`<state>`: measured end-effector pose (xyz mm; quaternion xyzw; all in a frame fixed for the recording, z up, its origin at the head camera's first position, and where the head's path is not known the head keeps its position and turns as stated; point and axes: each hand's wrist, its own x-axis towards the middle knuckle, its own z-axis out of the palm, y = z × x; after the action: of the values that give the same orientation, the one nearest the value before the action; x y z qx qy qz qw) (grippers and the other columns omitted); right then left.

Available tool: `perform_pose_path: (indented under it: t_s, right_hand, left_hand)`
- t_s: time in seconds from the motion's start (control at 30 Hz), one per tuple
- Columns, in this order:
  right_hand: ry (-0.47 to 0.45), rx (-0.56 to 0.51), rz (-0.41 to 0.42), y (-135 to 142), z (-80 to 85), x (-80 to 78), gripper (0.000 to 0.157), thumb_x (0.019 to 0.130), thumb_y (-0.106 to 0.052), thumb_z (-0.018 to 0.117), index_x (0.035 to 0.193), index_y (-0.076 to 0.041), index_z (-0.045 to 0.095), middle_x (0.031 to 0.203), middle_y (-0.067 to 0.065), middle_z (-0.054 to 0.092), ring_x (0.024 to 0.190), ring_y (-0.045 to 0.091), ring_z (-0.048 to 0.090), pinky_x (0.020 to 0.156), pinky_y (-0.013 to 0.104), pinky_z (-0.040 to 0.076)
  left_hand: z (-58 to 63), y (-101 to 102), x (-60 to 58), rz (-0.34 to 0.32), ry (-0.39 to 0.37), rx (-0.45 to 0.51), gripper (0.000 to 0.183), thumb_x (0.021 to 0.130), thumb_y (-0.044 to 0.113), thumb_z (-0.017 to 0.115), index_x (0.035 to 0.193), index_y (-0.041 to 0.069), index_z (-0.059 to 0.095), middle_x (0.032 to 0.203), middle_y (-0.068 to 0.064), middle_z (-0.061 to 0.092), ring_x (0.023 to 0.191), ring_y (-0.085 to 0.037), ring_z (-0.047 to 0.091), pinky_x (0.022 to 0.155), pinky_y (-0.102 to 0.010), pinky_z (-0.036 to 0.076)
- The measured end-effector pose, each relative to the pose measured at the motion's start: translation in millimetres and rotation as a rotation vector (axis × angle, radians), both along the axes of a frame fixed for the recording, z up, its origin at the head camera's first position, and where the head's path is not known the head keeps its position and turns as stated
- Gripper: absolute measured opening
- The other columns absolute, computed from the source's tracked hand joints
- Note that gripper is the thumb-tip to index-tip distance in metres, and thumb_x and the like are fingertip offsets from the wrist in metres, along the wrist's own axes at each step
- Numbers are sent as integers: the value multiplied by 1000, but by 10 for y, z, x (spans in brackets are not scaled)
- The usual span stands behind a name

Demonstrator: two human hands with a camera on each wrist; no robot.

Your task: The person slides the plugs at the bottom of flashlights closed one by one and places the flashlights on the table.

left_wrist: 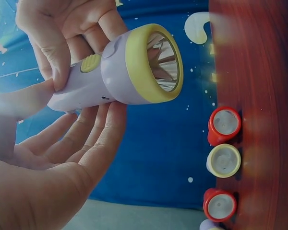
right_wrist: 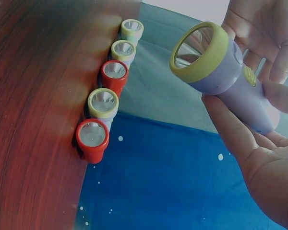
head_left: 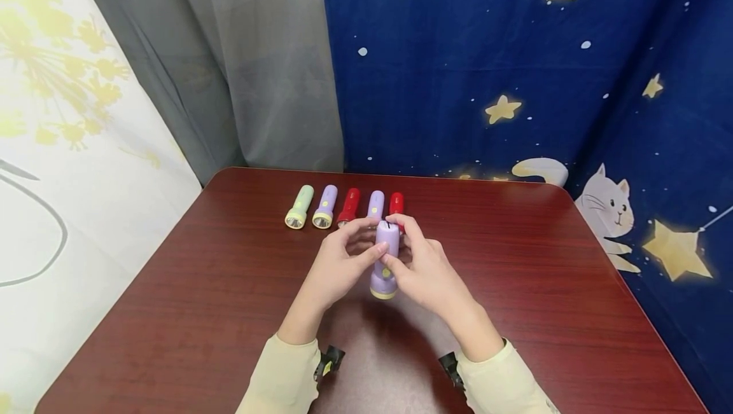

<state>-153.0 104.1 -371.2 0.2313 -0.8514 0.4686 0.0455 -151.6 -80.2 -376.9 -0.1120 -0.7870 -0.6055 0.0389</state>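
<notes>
Above the table, a lilac flashlight (head_left: 383,283) with a yellow rim and a yellow switch is held between both hands. Its tail end points up and away, and its lens faces down toward the near side in the head view. My left hand (head_left: 336,269) grips it from the left, thumb on the body near the tail. From the other side my right hand (head_left: 428,274) grips it too, its thumb beside the left one. The left wrist view shows the reflector (left_wrist: 164,62) and the switch (left_wrist: 90,63) uncovered. Fingers of both hands lie around the body.
Behind the hands, several flashlights lie in a row: a green one (head_left: 300,207), a lilac one (head_left: 325,206), a red one (head_left: 349,205), another lilac one (head_left: 375,204) and another red one (head_left: 397,201). The brown table (head_left: 515,261) meets curtains at its far edge.
</notes>
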Motion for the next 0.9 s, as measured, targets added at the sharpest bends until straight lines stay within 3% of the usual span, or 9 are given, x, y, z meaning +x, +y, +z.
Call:
perform_pose_path:
  t_s: [0.53,0.9]
  right_hand:
    - [-22,17,-30,4,-8,-2,61,94,-8,79,147,-15,50,124,18,77,109,30,80,95,49,64]
    - [-45,30,-42,13,-20,1,56,93,-9,79,142,-16,54,122,17,78,109,29,80,94,50,65]
  left_hand:
    - [-22,12,3,-11,-16,4,48,97,11,76,143,4,64,129,-19,75,116,-32,76,107,-48,59]
    - [-24,6,37,35,-44,-83,46,97,18,78,141,10,70,135,-12,75,113,-28,78,98,-45,63]
